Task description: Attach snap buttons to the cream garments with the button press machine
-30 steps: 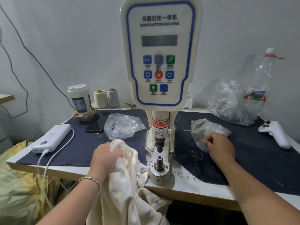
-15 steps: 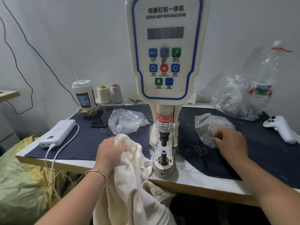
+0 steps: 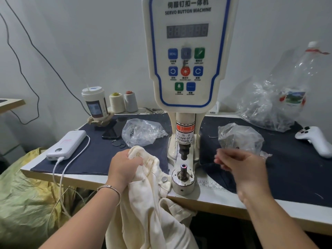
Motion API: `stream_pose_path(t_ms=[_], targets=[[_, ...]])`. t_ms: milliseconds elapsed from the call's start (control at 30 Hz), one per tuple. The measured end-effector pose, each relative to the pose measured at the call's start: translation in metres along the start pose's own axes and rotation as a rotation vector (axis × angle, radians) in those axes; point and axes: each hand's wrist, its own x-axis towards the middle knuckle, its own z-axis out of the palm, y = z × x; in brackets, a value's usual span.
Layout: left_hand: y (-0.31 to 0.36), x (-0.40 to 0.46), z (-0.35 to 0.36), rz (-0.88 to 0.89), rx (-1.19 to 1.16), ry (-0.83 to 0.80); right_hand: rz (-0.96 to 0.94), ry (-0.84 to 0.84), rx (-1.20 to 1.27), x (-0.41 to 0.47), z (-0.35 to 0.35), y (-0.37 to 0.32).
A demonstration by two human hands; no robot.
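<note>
The white servo button machine [image 3: 186,51] stands at the middle of the table, its upper punch above the round lower die [image 3: 183,175]. My left hand [image 3: 124,168] grips a bunched fold of the cream garment [image 3: 149,203], which hangs over the table's front edge just left of the die. One silver snap [image 3: 164,179] shows on the cloth beside the die. My right hand [image 3: 240,166] is blurred, in the air right of the die, fingers curled toward it. Whether they pinch anything is unclear. A small plastic bag of parts [image 3: 240,139] lies behind that hand.
Another clear bag [image 3: 142,132] lies left of the machine on the dark cloth. A power bank [image 3: 67,145] with its cable, a phone [image 3: 115,130], a cup [image 3: 95,103] and thread spools [image 3: 116,102] sit at the left. A white controller [image 3: 316,139] and a large bag with a bottle [image 3: 280,105] are at the right.
My right hand has left the small plastic bag and moved left toward the machine's die. My left hand still holds the garment in the same place.
</note>
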Motion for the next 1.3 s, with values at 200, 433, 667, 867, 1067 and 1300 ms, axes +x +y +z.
stream_pose_path(t_ms=[200,433,667,867,1067,1300], targets=[[0.000,0.001,0.001,0.003,0.005,0.020,0.274,-0.170,0.075,-0.025,0.032,-0.009],[0.003,-0.002,0.001,-0.003,0.003,0.002,0.547,-0.235,0.157,-0.031,0.047,-0.012],[0.006,-0.003,0.000,-0.005,0.020,-0.004,0.866,-0.299,0.470,-0.032,0.051,-0.014],[0.006,-0.004,0.000,0.002,0.024,0.002,0.926,-0.261,0.571,-0.037,0.055,-0.015],[0.005,-0.003,0.000,0.004,0.021,0.003,0.924,-0.238,0.615,-0.043,0.054,-0.017],[0.004,-0.002,0.000,-0.002,-0.003,0.008,0.932,-0.196,0.683,-0.047,0.056,-0.021]])
